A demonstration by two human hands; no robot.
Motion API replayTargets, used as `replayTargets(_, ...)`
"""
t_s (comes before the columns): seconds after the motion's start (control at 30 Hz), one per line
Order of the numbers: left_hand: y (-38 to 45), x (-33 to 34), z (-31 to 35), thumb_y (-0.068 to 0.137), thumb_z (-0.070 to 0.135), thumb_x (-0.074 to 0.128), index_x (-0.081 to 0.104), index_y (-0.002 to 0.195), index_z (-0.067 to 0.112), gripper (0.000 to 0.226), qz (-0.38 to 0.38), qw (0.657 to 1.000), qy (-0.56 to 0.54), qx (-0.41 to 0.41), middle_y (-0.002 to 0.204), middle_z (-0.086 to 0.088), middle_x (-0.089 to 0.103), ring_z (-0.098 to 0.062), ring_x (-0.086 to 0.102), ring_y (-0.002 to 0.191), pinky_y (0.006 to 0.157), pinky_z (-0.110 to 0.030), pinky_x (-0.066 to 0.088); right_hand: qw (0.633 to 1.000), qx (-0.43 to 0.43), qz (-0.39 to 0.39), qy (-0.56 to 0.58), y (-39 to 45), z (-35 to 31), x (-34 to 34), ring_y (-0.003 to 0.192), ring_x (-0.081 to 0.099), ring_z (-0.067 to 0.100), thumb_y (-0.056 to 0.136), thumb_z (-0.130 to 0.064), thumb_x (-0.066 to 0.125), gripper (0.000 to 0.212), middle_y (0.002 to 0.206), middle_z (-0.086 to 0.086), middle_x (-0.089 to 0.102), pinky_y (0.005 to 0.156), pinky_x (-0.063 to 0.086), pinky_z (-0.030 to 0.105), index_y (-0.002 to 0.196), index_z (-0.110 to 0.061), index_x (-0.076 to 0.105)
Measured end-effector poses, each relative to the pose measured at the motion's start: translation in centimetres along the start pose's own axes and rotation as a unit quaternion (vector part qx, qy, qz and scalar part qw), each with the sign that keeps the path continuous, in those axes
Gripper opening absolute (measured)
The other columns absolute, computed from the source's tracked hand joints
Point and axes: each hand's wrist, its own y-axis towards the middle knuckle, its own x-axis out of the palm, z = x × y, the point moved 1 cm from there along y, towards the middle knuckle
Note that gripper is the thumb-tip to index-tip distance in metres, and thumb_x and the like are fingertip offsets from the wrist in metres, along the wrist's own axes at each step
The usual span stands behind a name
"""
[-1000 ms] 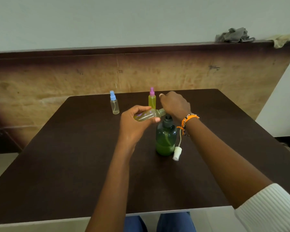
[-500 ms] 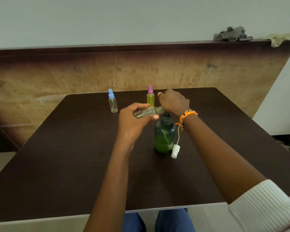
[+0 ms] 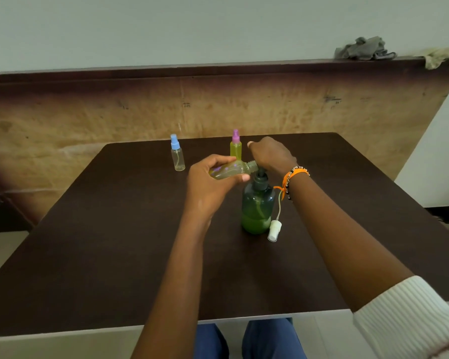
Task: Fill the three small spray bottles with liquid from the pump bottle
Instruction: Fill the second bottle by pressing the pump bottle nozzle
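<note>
Holding a small spray bottle [image 3: 231, 171] almost level, the left hand [image 3: 210, 181] curled round its body and aimed its open neck rightward at the spout of the pump bottle [image 3: 257, 206], which stood upright on the table [image 3: 114, 242]. The right hand [image 3: 271, 155], the nearer to the pump, was closed over the pump head. The held bottle looked partly full of yellow-green liquid, its white spray cap [image 3: 274, 230] lying beside the pump bottle.

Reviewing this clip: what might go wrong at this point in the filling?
The uncapped bottle in the left hand is tilted almost flat at the pump bottle spout, so liquid may run back out or miss the narrow neck. The loose white sprayer cap beside the pump bottle's base could be knocked away by the right hand.
</note>
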Motion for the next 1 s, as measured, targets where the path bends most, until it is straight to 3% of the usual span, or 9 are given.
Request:
replayTargets(0.23,-0.1,0.2,-0.9,0.064,0.004,0.083,0.069,0.095,0.012,0.035,-0.004,1.000,0.000,-0.011,0.083,0.011,0.067,0.010,0.062,0.071,0.062,-0.007,0.047,0.999,0.011,0.016,0.033,0.7,1.2,0.7,0.100,0.055,0.031,0.092,-0.034,0.040,0.029,0.098,0.010,0.056,0.103,0.036,0.050,0.103,-0.014,0.056)
replayTargets(0.3,0.0,0.1,-1.0,0.064,0.004,0.083,0.069,0.095,0.012,0.035,-0.003,1.000,-0.004,-0.014,0.083,0.010,0.068,0.009,0.063,0.071,0.063,-0.008,0.048,1.000,0.010,0.010,0.028,0.4,1.2,0.6,0.096,0.051,0.030,0.094,-0.034,0.038,0.025,0.105,0.011,0.057,0.104,0.033,0.049,0.101,-0.015,0.054)
replayTargets(0.43,0.1,0.1,-0.3,0.065,0.002,0.082,0.069,0.097,0.010,0.036,-0.004,1.000,-0.004,-0.006,0.082,0.011,0.067,0.011,0.062,0.070,0.061,-0.006,0.046,1.000,-0.003,0.007,-0.014,0.0,0.5,-0.3,0.111,0.050,0.034,0.097,-0.042,0.032,0.045,0.119,0.013,0.056,0.107,0.027,0.049,0.115,-0.009,0.056)
replayTargets(0.5,0.1,0.2,-0.1,0.065,0.002,0.082,0.068,0.097,0.009,0.036,-0.001,1.000,-0.006,-0.001,0.082,0.011,0.067,0.012,0.061,0.069,0.061,-0.005,0.045,1.000,-0.011,0.001,-0.023,0.2,0.3,-0.5,0.114,0.050,0.035,0.097,-0.046,0.029,0.047,0.118,0.014,0.057,0.107,0.027,0.051,0.109,-0.009,0.057)
replayTargets(0.6,0.1,0.3,-0.4,0.064,0.003,0.082,0.069,0.097,0.011,0.036,0.003,1.000,-0.007,-0.004,0.083,0.010,0.068,0.010,0.062,0.071,0.062,-0.007,0.046,1.000,-0.009,0.008,0.015,0.6,0.7,0.0,0.106,0.055,0.034,0.095,-0.040,0.036,0.034,0.109,0.013,0.060,0.104,0.033,0.052,0.091,-0.011,0.053)
replayTargets(0.77,-0.3,0.4,-1.0,0.065,0.003,0.082,0.069,0.096,0.012,0.035,0.005,1.000,-0.012,-0.017,0.084,0.009,0.068,0.009,0.063,0.071,0.062,-0.007,0.047,1.000,0.006,0.007,0.027,0.5,1.1,0.7,0.102,0.056,0.032,0.092,-0.032,0.038,0.027,0.107,0.012,0.061,0.103,0.035,0.052,0.097,-0.013,0.056)
replayTargets(0.9,-0.1,0.2,-0.5,0.065,0.004,0.082,0.069,0.095,0.013,0.034,0.003,1.000,-0.007,-0.013,0.084,0.012,0.068,0.011,0.062,0.071,0.064,-0.007,0.047,1.000,0.002,0.001,-0.009,0.2,0.5,-0.2,0.111,0.051,0.035,0.096,-0.041,0.033,0.042,0.118,0.012,0.057,0.106,0.029,0.051,0.110,-0.009,0.058)
replayTargets(1.0,0.1,0.1,0.0,0.064,0.003,0.083,0.069,0.095,0.012,0.035,0.004,1.000,-0.003,-0.004,0.084,0.011,0.067,0.012,0.061,0.069,0.066,-0.007,0.048,1.000,-0.001,0.001,-0.011,0.4,0.1,-0.3,0.107,0.049,0.032,0.097,-0.045,0.029,0.046,0.104,0.008,0.053,0.107,0.026,0.051,0.104,-0.010,0.058)
